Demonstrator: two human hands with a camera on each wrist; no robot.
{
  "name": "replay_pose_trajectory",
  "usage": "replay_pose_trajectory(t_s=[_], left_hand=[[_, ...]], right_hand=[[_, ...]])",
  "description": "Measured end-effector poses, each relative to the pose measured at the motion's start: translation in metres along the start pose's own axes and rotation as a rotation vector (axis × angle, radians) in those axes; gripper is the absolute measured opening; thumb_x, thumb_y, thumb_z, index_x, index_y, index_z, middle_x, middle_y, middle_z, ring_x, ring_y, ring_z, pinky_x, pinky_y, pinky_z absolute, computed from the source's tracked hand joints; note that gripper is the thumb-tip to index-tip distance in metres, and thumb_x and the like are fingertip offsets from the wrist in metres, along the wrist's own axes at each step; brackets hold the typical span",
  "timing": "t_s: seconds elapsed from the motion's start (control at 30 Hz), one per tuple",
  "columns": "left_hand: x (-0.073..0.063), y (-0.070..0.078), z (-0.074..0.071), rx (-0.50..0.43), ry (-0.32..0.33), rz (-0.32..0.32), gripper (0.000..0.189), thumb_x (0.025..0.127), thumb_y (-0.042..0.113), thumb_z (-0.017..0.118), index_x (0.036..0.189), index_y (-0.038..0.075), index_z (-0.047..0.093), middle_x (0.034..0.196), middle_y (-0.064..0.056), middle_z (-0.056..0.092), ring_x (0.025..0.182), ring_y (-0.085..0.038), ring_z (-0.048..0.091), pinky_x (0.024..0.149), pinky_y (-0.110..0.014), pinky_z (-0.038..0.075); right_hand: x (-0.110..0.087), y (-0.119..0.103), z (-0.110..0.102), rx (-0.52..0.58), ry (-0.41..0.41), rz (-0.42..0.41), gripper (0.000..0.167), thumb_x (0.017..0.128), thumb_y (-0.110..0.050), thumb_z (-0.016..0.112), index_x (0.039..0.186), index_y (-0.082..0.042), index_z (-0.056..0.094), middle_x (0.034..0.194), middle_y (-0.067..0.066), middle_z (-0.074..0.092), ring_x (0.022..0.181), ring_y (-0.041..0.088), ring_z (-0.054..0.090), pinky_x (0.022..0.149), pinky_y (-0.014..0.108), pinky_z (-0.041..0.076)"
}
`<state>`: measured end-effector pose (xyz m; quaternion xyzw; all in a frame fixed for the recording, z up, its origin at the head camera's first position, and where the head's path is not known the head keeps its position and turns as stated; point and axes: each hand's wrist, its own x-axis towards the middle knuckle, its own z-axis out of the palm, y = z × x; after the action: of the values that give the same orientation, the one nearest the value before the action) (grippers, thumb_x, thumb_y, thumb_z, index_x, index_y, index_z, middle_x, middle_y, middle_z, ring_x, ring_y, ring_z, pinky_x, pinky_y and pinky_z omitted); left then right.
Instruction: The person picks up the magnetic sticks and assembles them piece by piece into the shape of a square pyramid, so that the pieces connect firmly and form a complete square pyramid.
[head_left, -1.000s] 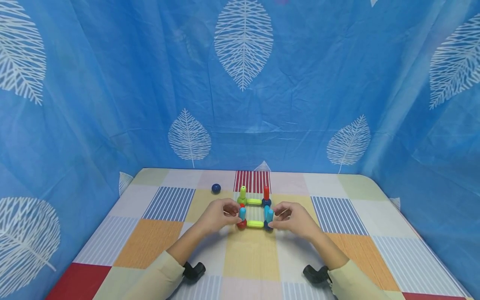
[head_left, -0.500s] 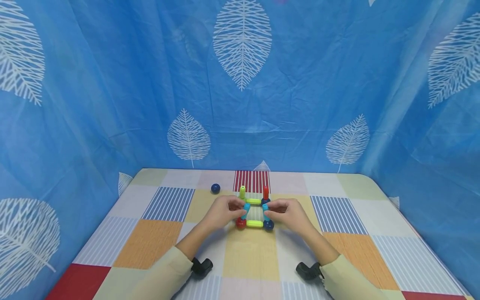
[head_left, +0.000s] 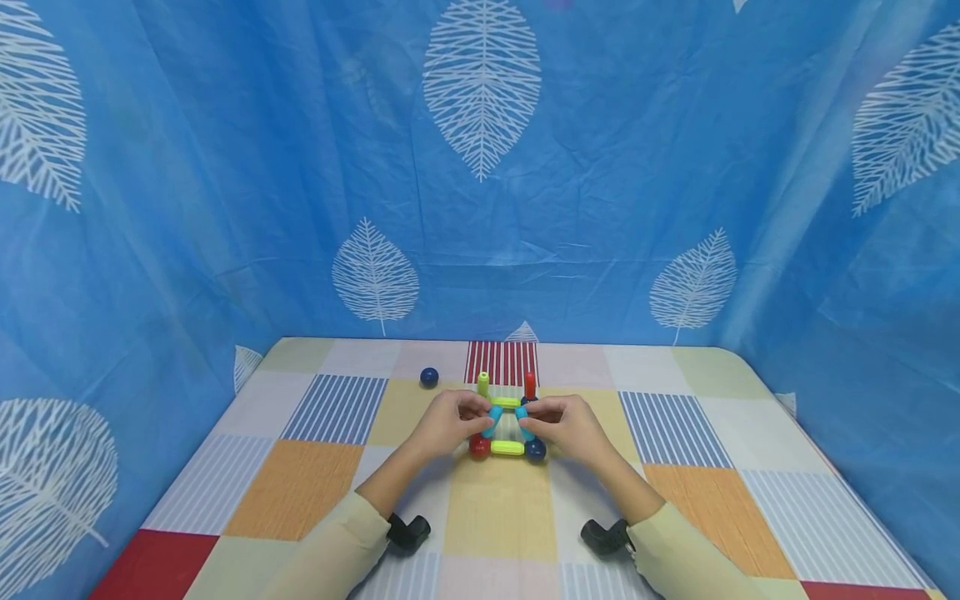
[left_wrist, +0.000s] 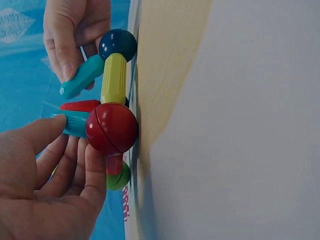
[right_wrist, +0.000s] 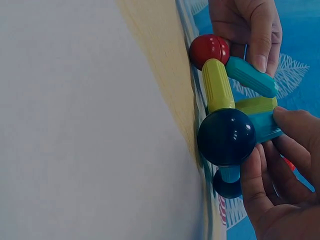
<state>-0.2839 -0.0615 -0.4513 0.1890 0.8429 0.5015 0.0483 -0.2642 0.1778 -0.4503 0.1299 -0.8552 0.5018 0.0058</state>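
A frame of balls and rods lies on the table. My left hand (head_left: pixel 446 425) pinches a light blue rod (head_left: pixel 492 422) that stands on the red ball (head_left: pixel 480 447) at the near left corner. On the near right corner, a dark blue ball (head_left: pixel 535 450) bears another light blue rod (head_left: pixel 525 423), pinched between the thumb and fingers of my right hand (head_left: pixel 570 429). Both rods lean inward, their tops apart. A yellow-green rod (left_wrist: pixel 115 80) joins these two balls. At the far corners stand a yellow-green rod (head_left: pixel 483 382) and a red rod (head_left: pixel 530 384).
A loose dark blue ball (head_left: pixel 429 377) sits behind and left of the frame. Black wrist-worn devices (head_left: pixel 407 532) hang below both forearms. The patchwork tablecloth (head_left: pixel 502 517) covers the table, and a blue leaf-print curtain (head_left: pixel 480 250) encloses its back and sides.
The two near light blue rods have tipped from upright toward each other. Both hands have shifted inward and now grip the rods nearer their tops.
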Motion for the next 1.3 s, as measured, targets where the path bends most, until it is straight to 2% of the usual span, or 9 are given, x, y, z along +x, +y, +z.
replay_pose_trajectory(t_s=[0.17, 0.6, 0.8, 0.9, 1.07, 1.17, 1.3], left_hand=[[-0.001, -0.002, -0.002, -0.029, -0.004, 0.008, 0.018, 0.093, 0.015, 0.076, 0.108, 0.005, 0.073, 0.095, -0.004, 0.071, 0.085, -0.014, 0.063, 0.073, -0.024, 0.056], [0.000, 0.000, -0.003, -0.029, -0.034, 0.000, 0.021, 0.091, 0.011, 0.078, 0.110, 0.004, 0.072, 0.097, -0.005, 0.072, 0.088, -0.014, 0.065, 0.079, -0.027, 0.059], [0.001, -0.002, -0.005, -0.028, -0.044, -0.005, 0.021, 0.093, 0.018, 0.077, 0.111, 0.008, 0.073, 0.099, -0.003, 0.072, 0.090, -0.014, 0.066, 0.079, -0.026, 0.059], [0.003, -0.003, -0.008, -0.030, 0.013, -0.022, 0.017, 0.096, 0.023, 0.074, 0.109, 0.012, 0.074, 0.098, -0.001, 0.072, 0.089, -0.014, 0.065, 0.079, -0.027, 0.059], [0.014, 0.000, -0.011, 0.001, 0.177, -0.029, 0.012, 0.096, 0.017, 0.073, 0.107, 0.012, 0.072, 0.099, -0.003, 0.071, 0.091, -0.018, 0.065, 0.083, -0.032, 0.059], [0.021, 0.001, -0.011, 0.018, 0.212, -0.047, 0.023, 0.093, 0.014, 0.075, 0.115, 0.009, 0.070, 0.108, -0.007, 0.071, 0.097, -0.020, 0.068, 0.088, -0.035, 0.060], [0.030, 0.000, -0.009, 0.017, 0.203, -0.074, 0.029, 0.092, 0.015, 0.077, 0.120, 0.009, 0.069, 0.113, -0.007, 0.072, 0.101, -0.021, 0.069, 0.091, -0.035, 0.060]], right_hand=[[0.001, 0.001, 0.000, -0.008, 0.002, -0.003, 0.027, 0.090, -0.021, 0.080, 0.111, -0.005, 0.078, 0.104, 0.011, 0.078, 0.093, 0.017, 0.074, 0.076, 0.020, 0.058], [0.002, 0.004, -0.001, -0.012, -0.005, -0.012, 0.026, 0.089, -0.019, 0.080, 0.110, -0.003, 0.078, 0.099, 0.010, 0.078, 0.087, 0.014, 0.072, 0.072, 0.021, 0.058], [0.003, 0.003, -0.001, 0.005, 0.018, 0.014, 0.026, 0.090, -0.023, 0.080, 0.109, -0.006, 0.078, 0.100, 0.007, 0.078, 0.086, 0.011, 0.071, 0.074, 0.023, 0.058], [0.007, 0.002, -0.003, 0.037, 0.096, 0.037, 0.024, 0.091, -0.029, 0.079, 0.106, -0.009, 0.079, 0.100, 0.005, 0.078, 0.085, 0.016, 0.072, 0.075, 0.026, 0.059], [0.021, 0.001, -0.005, 0.063, 0.255, 0.033, 0.023, 0.090, -0.026, 0.080, 0.104, -0.008, 0.077, 0.100, 0.009, 0.076, 0.090, 0.023, 0.071, 0.079, 0.026, 0.059], [0.029, 0.003, -0.005, 0.051, 0.267, 0.028, 0.030, 0.089, -0.021, 0.082, 0.113, -0.005, 0.074, 0.110, 0.014, 0.075, 0.101, 0.024, 0.071, 0.087, 0.026, 0.059], [0.038, 0.005, -0.002, 0.034, 0.230, 0.025, 0.038, 0.088, -0.016, 0.082, 0.122, -0.002, 0.070, 0.118, 0.017, 0.073, 0.109, 0.030, 0.071, 0.096, 0.037, 0.058]])
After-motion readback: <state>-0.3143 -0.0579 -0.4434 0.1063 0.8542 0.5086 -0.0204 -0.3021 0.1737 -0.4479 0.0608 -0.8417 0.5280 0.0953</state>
